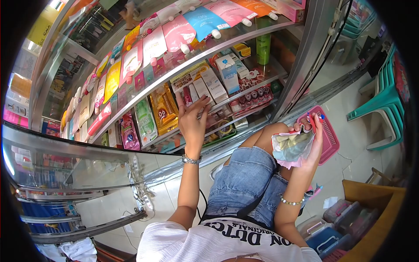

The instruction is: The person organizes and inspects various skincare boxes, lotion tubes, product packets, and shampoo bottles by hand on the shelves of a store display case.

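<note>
My left hand [192, 118] reaches into the glass display case with its fingers spread apart. Its fingertips are right at a row of small upright boxes, among them a white box [214, 85] with dark lettering. Just left of the hand stand an orange-gold pouch [164, 109] and a green-and-white pouch [145, 120]. In my right hand [317, 142], held over my knee, is a crumpled, pale multicoloured cloth [293, 147]. The fingers are closed around it, and something small, red and blue shows near the fingertips.
Above the left hand, a metal-edged glass shelf [192, 56] carries rows of capped pouches. A pink plastic basket [331, 139] lies behind the right hand. Green stacked stools [384, 100] stand at the right, lidded plastic boxes [325, 240] at lower right. A power strip [146, 198] with cords lies on the floor.
</note>
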The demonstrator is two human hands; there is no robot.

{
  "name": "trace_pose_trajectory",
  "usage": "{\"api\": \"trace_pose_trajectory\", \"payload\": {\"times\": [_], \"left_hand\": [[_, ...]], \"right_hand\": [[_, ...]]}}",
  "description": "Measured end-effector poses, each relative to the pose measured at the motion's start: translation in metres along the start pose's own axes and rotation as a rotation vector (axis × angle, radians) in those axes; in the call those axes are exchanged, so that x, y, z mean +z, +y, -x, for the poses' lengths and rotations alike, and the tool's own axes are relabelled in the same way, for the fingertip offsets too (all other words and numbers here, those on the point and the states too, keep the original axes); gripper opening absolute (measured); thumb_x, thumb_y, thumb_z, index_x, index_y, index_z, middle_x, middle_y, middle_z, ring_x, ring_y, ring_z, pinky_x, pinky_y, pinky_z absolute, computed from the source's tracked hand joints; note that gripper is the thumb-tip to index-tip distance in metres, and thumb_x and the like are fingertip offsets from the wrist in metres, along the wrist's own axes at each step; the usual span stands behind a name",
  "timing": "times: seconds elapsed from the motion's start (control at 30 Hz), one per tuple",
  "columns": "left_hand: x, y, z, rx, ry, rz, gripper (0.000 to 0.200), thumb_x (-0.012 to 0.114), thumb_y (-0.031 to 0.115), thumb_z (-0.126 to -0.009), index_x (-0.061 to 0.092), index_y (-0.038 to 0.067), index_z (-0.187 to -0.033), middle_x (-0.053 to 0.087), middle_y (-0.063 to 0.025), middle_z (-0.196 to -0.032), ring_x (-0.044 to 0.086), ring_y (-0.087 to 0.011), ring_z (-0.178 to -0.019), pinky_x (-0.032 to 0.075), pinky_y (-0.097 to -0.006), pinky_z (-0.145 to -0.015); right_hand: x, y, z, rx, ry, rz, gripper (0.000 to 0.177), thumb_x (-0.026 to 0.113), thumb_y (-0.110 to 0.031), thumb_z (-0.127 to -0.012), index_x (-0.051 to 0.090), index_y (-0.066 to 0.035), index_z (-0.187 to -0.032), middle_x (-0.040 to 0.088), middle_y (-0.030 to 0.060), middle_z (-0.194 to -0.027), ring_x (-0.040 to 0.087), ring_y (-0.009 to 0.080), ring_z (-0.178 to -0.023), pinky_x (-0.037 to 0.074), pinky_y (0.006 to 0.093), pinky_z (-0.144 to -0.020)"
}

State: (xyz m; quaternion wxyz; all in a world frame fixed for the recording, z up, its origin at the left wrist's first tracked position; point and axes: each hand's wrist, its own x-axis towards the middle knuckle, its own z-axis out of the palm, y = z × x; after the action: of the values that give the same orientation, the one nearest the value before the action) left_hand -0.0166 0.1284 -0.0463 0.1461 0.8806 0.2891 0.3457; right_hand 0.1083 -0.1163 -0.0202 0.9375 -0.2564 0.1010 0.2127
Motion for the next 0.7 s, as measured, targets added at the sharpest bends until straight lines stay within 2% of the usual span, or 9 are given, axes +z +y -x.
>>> {"api": "trace_pose_trajectory", "payload": {"times": [0.7], "left_hand": [[0.001,0.0003,-0.0003,-0.081,-0.005,0.032,0.017,0.067,0.017,-0.076,0.071,0.016,-0.093,0.066,0.0008,-0.101,0.032,-0.0289,-0.129,0.04,-0.0337,-0.093]], "right_hand": [[0.0035,0.0009,0.0011,0.025,-0.03,0.002,0.012,0.056,-0.024,-0.086,0.054,-0.012,-0.086,0.042,-0.0016,-0.064,0.044,0.0155,-0.061,0.038,0.0313,-0.063]]}}
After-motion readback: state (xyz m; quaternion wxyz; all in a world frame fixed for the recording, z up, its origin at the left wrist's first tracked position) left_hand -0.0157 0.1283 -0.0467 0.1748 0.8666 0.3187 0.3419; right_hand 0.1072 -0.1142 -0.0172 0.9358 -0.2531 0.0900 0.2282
